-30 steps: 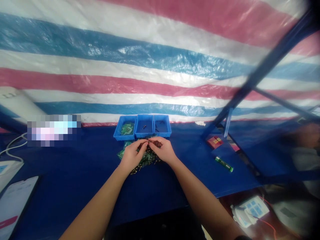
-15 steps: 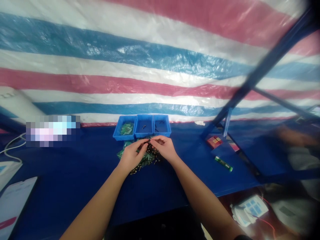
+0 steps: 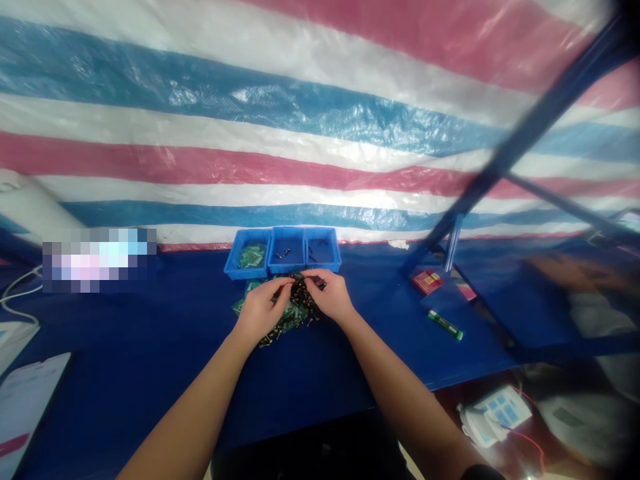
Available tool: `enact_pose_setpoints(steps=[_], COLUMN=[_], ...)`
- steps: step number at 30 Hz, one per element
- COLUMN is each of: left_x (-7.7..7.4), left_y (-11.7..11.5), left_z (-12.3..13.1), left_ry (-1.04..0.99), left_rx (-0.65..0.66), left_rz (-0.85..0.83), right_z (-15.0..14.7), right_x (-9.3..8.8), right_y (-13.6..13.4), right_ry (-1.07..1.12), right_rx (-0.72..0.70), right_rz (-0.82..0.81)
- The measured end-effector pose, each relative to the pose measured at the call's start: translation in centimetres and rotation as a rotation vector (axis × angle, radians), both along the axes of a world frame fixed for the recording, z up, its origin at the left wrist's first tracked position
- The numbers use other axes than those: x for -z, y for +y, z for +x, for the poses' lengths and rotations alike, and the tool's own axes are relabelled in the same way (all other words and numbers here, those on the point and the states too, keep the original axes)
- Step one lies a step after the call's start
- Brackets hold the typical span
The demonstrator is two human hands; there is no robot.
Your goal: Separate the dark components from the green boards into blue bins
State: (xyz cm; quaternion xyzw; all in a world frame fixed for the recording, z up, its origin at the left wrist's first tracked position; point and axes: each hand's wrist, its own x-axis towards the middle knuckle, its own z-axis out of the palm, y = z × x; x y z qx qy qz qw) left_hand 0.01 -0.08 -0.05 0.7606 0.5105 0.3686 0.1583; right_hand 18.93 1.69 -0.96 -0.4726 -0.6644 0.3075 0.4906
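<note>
My left hand point(image 3: 261, 308) and my right hand point(image 3: 331, 295) meet over a heap on the blue table. In the heap, small dark screws with brassy ends point(image 3: 301, 293) lie mixed with green packets point(image 3: 296, 316). Thumb and fingers of each hand are pinched together at the top of the heap. What they pinch is too small and too hidden to name. Right behind the heap stand three blue bins side by side. The left bin point(image 3: 231, 265) contains green packets, the middle bin point(image 3: 286, 268) a few small screws, and the right bin point(image 3: 323, 267) a few dark pieces.
A red box point(image 3: 427, 282) and a green tube-like pack point(image 3: 445, 325) lie to the right near a slanted blue metal post point(image 3: 463, 187). At far left are a tablet-like panel point(image 3: 31, 407) and a white cable point(image 3: 15, 293). Striped sheeting point(image 3: 300, 160) hangs behind the table.
The small screws in the middle bin are arranged differently and look more numerous. Both hands stay over the heap, their fingers slightly shifted. The whole view has moved a little.
</note>
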Motion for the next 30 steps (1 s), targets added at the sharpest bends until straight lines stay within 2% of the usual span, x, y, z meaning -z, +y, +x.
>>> enact_pose_setpoints(steps=[3,6,13,24,26,30], left_x=[-0.1,0.0,0.0,-0.2,0.0,0.3], left_y=[0.0,0.1,0.0,0.0,0.1,0.2], left_z=[0.0,0.0,0.2,0.3,0.2,0.1], left_ry=[0.001,0.000,0.017,0.012,0.012,0.000], left_rx=[0.003,0.002,-0.003,-0.002,0.000,0.011], left_rz=[0.008,0.013,-0.005,0.005,0.000,0.007], right_z=[0.5,0.6,-0.2,0.0,0.0,-0.2], right_x=[0.2,0.4,1.3,0.8,0.6,0.1], right_y=[0.3,0.4,0.2,0.3,0.2,0.0], right_ry=[-0.274,-0.460,-0.648,-0.653,-0.571,-0.266], right_rx=[0.035,0.038,0.028,0.047,0.038,-0.001], right_rz=[0.035,0.012,0.032,0.084,0.107,0.087])
